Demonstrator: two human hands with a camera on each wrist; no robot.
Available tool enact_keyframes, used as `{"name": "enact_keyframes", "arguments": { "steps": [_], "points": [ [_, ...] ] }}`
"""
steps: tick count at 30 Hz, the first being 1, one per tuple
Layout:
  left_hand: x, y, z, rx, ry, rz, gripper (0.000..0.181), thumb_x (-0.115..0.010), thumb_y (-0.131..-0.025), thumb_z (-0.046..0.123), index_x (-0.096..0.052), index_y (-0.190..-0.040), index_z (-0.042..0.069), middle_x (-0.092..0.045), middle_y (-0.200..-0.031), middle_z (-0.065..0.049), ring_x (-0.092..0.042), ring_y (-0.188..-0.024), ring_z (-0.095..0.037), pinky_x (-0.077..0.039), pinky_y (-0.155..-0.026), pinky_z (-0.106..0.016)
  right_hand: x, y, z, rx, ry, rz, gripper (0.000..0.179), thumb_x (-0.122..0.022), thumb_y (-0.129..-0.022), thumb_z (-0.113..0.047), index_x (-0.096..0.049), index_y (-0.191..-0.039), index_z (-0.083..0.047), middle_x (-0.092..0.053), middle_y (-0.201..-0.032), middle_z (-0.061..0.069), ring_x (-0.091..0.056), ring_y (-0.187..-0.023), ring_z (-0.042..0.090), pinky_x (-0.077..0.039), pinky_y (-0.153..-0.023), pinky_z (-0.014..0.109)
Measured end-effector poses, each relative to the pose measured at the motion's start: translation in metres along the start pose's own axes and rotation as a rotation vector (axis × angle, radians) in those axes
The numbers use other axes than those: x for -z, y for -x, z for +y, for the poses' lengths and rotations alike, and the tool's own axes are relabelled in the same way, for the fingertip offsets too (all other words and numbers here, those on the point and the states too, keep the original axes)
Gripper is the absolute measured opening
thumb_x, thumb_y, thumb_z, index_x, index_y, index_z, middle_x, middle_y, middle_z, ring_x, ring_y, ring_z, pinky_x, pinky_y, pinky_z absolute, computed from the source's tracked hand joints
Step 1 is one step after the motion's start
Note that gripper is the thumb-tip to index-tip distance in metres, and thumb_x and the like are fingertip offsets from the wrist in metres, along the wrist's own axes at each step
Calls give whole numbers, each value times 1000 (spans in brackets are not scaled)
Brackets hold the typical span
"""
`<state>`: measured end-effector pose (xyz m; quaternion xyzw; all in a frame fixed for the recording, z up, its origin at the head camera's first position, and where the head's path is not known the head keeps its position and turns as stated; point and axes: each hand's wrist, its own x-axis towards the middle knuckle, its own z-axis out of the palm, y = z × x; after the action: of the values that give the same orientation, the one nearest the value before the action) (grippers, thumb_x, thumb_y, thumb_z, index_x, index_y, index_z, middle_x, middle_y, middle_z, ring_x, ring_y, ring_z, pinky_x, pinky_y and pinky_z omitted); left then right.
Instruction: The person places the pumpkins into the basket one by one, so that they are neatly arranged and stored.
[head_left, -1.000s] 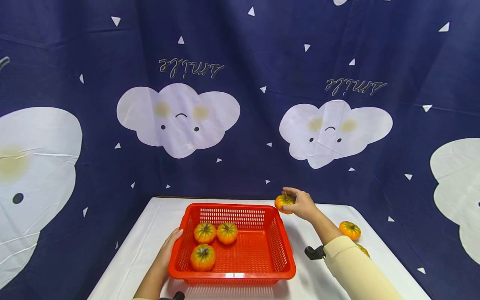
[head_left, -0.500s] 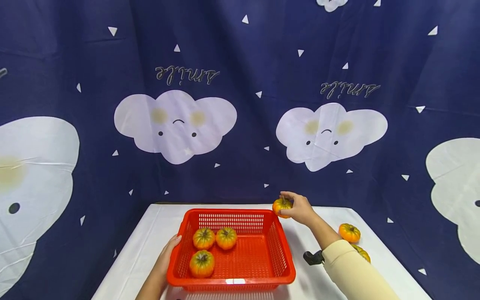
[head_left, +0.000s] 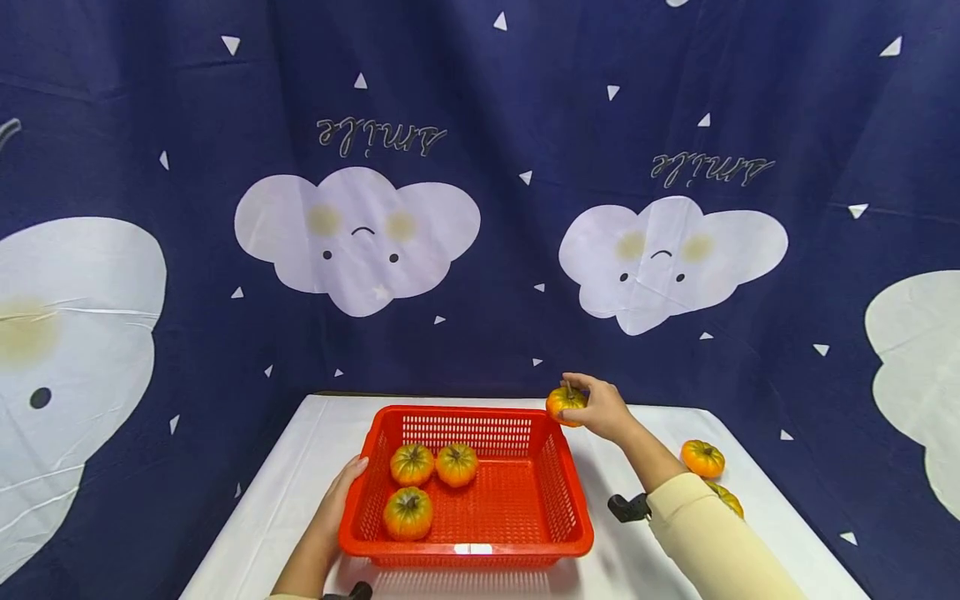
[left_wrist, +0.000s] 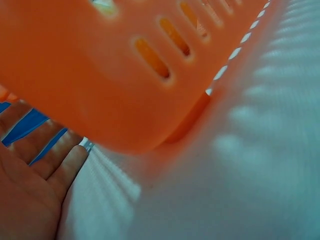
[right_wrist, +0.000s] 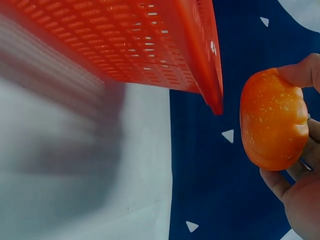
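Observation:
My right hand (head_left: 606, 412) holds a small orange-and-green pumpkin (head_left: 566, 405) above the table, by the far right corner of a red plastic basket (head_left: 465, 552). In the right wrist view, thumb and fingers grip the pumpkin (right_wrist: 274, 120) from opposite sides, apart from the basket's rim (right_wrist: 197, 50). At the basket's left side, my left hand (head_left: 335, 500) touches the rim with fairly straight fingers; the left wrist view shows its palm and fingers (left_wrist: 42, 175) beside the basket wall (left_wrist: 85, 85), some fingertips hidden. Inside the basket sit three pumpkins, including the near one (head_left: 408, 513).
Two more pumpkins lie on the table's right side: one whole (head_left: 702, 458), the other (head_left: 726, 498) partly hidden by the right sleeve (head_left: 712, 533). White cloth covers the table (head_left: 285, 467). A dark blue curtain (head_left: 517, 250) with clouds hangs right behind it.
The view tilted down and back up slightly. My right hand, still holding the pumpkin, has shifted barely toward the basket. The left hand and the pumpkins in the basket stay as they were.

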<state>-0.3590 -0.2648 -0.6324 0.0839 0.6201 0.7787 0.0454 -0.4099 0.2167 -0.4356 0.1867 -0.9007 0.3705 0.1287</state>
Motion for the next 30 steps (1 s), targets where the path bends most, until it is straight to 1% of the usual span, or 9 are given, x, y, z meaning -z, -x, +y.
{"name": "enact_keyframes", "arguments": {
  "steps": [3,6,10,13,16,17,20,23,30],
  "points": [
    [-44,38,66,24,0,42,59,-30,-115,32,-21,-162,-3,-46,-153,-22,-54,-130,-27,-49,-104,-43,-2,-1,-2,6,2,-19,71,-87,-77,-13,-62,-141,4,-71,-129,15,-63,-118,36,-50,-101,51],
    [-58,51,89,69,6,89,58,-30,-115,31,-22,-163,-2,-42,-157,-24,-50,-133,-27,-47,-105,-39,-5,-2,-3,15,-10,-27,71,-87,-78,-13,-62,-141,4,-71,-129,14,-63,-119,35,-49,-103,51],
    [-58,50,85,46,28,86,65,-37,-113,36,-21,-163,0,-37,-159,-29,-46,-137,-33,-45,-106,-39,-8,-2,-4,27,-5,-24,70,-87,-77,-13,-62,-141,3,-71,-129,15,-63,-118,36,-48,-103,54],
    [-55,45,75,42,29,98,68,-40,-111,40,-22,-164,2,-38,-159,-28,-49,-134,-31,-47,-104,-38,-10,-2,-5,44,16,-29,70,-86,-76,-15,-62,-140,4,-71,-129,16,-63,-119,37,-33,-113,62],
    [-52,40,68,36,34,106,66,-39,-111,39,-22,-164,3,-40,-157,-28,-53,-130,-29,-49,-101,-37,-12,-1,-6,59,25,-34,71,-86,-76,-15,-63,-139,4,-71,-129,15,-63,-121,38,-14,-116,72],
    [-51,39,67,38,39,107,65,-39,-111,38,-23,-164,3,-40,-157,-27,-53,-129,-28,-50,-100,-36,-13,-1,-7,62,19,-39,71,-86,-76,-15,-62,-140,5,-71,-129,16,-63,-121,37,-13,-116,71],
    [-51,37,66,37,52,110,63,-38,-112,35,-25,-163,2,-41,-157,-28,-53,-129,-30,-50,-101,-38,-15,0,-9,59,-24,-54,71,-86,-76,-11,-61,-140,6,-70,-130,19,-65,-118,35,-31,-115,63],
    [-52,38,66,38,46,114,62,-38,-112,34,-25,-163,1,-41,-156,-28,-53,-130,-31,-50,-102,-39,-17,1,-12,67,-57,-59,71,-86,-76,-8,-61,-140,7,-69,-130,20,-66,-115,33,-50,-101,53],
    [-51,38,66,31,57,108,63,-39,-111,35,-27,-163,2,-42,-156,-28,-52,-131,-34,-49,-103,-43,-21,2,-18,85,-80,-72,71,-86,-76,-7,-60,-140,7,-69,-130,21,-65,-115,35,-53,-100,48]
  ]
}}
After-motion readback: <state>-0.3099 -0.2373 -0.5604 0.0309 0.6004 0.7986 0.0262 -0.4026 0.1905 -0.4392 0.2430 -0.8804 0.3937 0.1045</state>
